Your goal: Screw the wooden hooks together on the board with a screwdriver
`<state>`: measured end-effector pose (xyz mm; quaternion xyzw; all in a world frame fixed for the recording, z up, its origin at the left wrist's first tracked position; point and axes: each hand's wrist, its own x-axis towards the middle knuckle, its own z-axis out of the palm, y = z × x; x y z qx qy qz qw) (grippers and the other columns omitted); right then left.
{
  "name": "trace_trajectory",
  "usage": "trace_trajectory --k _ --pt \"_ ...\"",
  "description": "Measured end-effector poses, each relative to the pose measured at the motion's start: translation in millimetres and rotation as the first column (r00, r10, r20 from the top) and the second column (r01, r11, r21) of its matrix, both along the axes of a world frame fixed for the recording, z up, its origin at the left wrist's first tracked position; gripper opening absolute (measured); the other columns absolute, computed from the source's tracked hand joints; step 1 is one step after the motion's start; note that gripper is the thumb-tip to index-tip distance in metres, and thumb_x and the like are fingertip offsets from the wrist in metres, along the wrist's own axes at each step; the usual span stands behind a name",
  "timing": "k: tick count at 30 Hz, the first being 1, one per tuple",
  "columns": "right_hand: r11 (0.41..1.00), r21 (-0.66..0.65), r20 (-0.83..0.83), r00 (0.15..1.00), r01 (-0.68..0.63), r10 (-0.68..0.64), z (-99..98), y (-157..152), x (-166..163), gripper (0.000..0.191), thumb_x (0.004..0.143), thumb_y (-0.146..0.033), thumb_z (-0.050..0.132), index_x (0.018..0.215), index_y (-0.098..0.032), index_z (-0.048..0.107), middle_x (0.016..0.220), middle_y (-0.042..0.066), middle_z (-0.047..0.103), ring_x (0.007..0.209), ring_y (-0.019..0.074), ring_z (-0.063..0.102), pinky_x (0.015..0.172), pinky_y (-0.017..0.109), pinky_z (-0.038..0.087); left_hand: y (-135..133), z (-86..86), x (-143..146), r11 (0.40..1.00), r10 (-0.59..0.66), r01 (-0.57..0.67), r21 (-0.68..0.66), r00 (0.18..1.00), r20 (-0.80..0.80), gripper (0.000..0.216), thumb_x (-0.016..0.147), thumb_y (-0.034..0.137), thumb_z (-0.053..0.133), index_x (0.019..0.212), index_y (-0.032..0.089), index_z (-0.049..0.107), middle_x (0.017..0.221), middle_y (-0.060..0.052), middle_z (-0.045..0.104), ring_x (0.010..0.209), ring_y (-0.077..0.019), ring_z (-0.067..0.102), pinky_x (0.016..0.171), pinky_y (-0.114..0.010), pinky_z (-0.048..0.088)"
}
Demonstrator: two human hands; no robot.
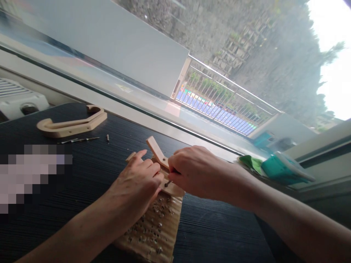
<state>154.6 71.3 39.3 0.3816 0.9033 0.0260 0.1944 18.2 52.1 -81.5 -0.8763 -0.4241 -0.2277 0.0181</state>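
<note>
Forearms (85,223), wooden piece (155,149); long axis leftward, away

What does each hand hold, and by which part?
Left hand: the wooden piece, steadied along its left side. Right hand: a thin tool, by its upper end; the grip is mostly hidden.

Legible text: none can be read anywhere in the frame.
Blue strip with red, green and white patches (200,99), right of centre in the upper half: pale marks resembling lettering, too small and blurred to make out, seen through the silver metal railing with thin upright bars (227,95).
Small pale-yellow patterned patch (124,88), upper left of centre, at the window: whether its markings are writing cannot be told.
</note>
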Motion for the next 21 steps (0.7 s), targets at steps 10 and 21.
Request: trace_trajectory --k 10,21 --pt "0.999 -0.027 -0.104 0.994 0.038 -0.041 17.2 -9.8 17.4 0.016 0.084 -0.029 0.059 0.097 -0.02 0.064 0.075 0.002 0.067 0.07 0.0169 0.061 0.056 0.026 0.032 -3.8 9.2 0.1 0.998 -0.005 0.005 -0.06 1.0 0.006 0.016 0.083 0.013 0.054 0.08 0.021 0.068 0.085 -0.003 0.068 0.088 -0.0234 0.062 0.103 -0.056 0.031" --pt "1.0 -0.001 -0.027 1.0 -0.008 0.008 1.5 -7.8 15.6 0.026 0.094 -0.019 0.044 0.076 -0.016 0.063 0.069 0.004 0.062 0.058 0.0131 0.052 0.053 0.028 0.024 -2.1 2.8 3.7 1.0 -0.001 0.0 0.013 1.0 0.021 0.012 0.08 0.016 0.057 0.079 0.021 0.068 0.081 -0.003 0.066 0.083 -0.0231 0.06 0.101 -0.055 0.031"
